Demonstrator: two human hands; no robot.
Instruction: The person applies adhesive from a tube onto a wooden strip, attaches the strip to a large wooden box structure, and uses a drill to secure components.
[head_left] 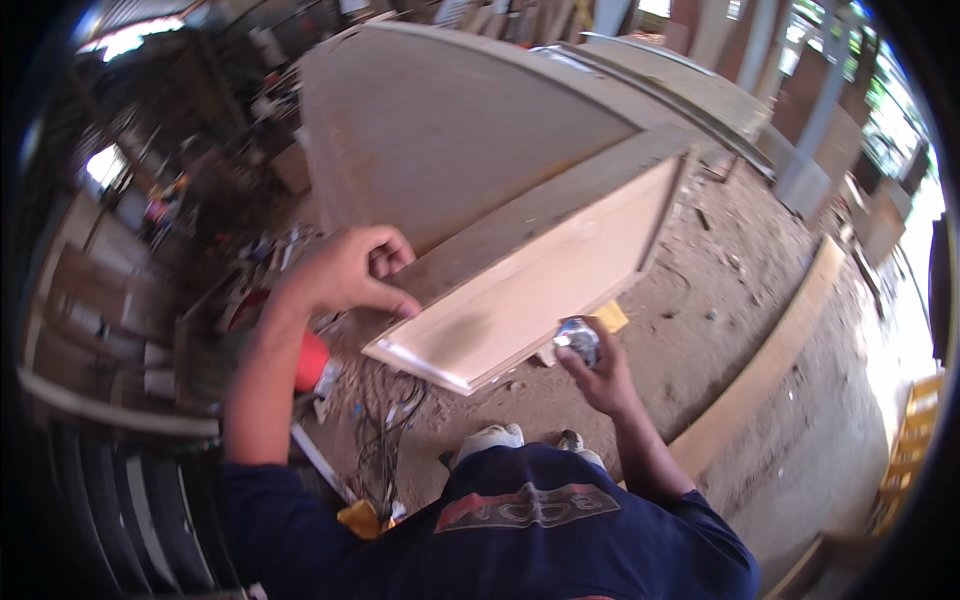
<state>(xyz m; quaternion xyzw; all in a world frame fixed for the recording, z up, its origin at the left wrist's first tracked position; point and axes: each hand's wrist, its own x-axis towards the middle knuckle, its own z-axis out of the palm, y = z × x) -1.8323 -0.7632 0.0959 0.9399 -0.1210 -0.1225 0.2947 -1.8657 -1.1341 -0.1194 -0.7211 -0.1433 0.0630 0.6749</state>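
Observation:
A large wooden piece [480, 120] with a grey-brown top stretches away from me. Its near side is a long pale panel [540, 275] edged by narrow strips. Over the panel's left end is my left hand [362, 272], its fingers curled and the thumb apart from them, close to the upper edge. No object shows in it; whether the thumb touches the wood is unclear. My right hand [606, 378] grips a small, shiny, silvery round object [578, 342] with some blue on it, near the panel's lower edge. Its exact kind cannot be made out.
A curved wooden strip [770, 350] lies on the dirt floor at right. Left of the panel are a red object [314, 362] and tangled cables [385, 430]. Boards [800, 120] lean at the back right. A yellow slatted crate [908, 450] stands far right.

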